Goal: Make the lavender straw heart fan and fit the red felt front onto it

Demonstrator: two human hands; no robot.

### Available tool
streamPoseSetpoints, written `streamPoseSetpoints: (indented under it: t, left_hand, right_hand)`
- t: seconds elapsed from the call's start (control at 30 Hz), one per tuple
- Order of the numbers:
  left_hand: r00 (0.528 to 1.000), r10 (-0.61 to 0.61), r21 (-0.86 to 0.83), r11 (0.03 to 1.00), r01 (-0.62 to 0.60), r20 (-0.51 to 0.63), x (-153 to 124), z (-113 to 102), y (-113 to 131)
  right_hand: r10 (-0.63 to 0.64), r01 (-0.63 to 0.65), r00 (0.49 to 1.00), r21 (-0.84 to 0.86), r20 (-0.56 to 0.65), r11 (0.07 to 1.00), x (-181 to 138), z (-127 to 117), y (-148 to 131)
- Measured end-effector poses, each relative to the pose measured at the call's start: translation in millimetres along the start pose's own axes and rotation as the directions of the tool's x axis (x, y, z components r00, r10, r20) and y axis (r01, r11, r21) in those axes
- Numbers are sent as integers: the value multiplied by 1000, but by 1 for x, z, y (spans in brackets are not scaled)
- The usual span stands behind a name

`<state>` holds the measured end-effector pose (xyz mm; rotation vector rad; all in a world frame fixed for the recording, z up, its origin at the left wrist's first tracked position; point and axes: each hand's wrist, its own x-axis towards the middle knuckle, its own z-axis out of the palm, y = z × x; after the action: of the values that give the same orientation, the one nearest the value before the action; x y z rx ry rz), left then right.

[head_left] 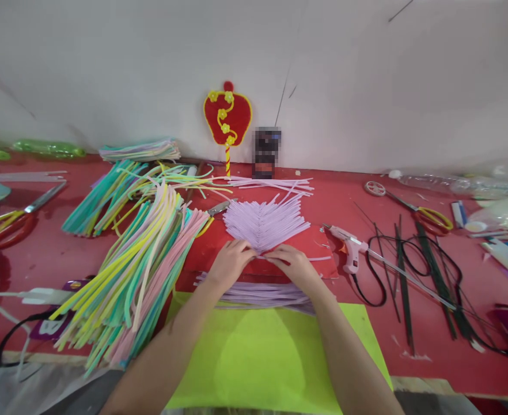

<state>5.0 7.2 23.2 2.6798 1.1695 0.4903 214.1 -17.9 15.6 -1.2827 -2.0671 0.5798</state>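
Note:
Lilac pipe cleaners lie in a fanned, leaf-like V on a red sheet. At the lower point of this fan, my left hand and my right hand meet with fingertips almost touching. Both pinch a single lilac pipe cleaner, whose free end sticks out to the right past my right hand. The fingers cover its middle. Under my wrists, a bundle of loose lilac pipe cleaners lies crosswise, partly over a lime-yellow sheet.
Left are bundles of coloured pipe cleaners and large scissors. A pink glue gun with a black cord, dark strips and more scissors lie right. A red fan-shaped ornament stands against the wall; plastic bottles line the back.

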Motion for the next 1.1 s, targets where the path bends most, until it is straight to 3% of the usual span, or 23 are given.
streamPoseSetpoints:
  t: [0.13,0.37,1.1]
  left_hand:
    - [999,-50,68,996,50,4,-2,-3,4]
    - [962,-263,4,965,263,73,-4,3,19]
    - [973,-229,-85,970,227,-14,-4,14,11]
  right_hand:
    - [-38,35,997,-54,-60,998,0,4,5]
    - [11,-10,993,8,-120,1000,2,12,2]
    - [-60,54,994,-68,-91,996,1,18,14]
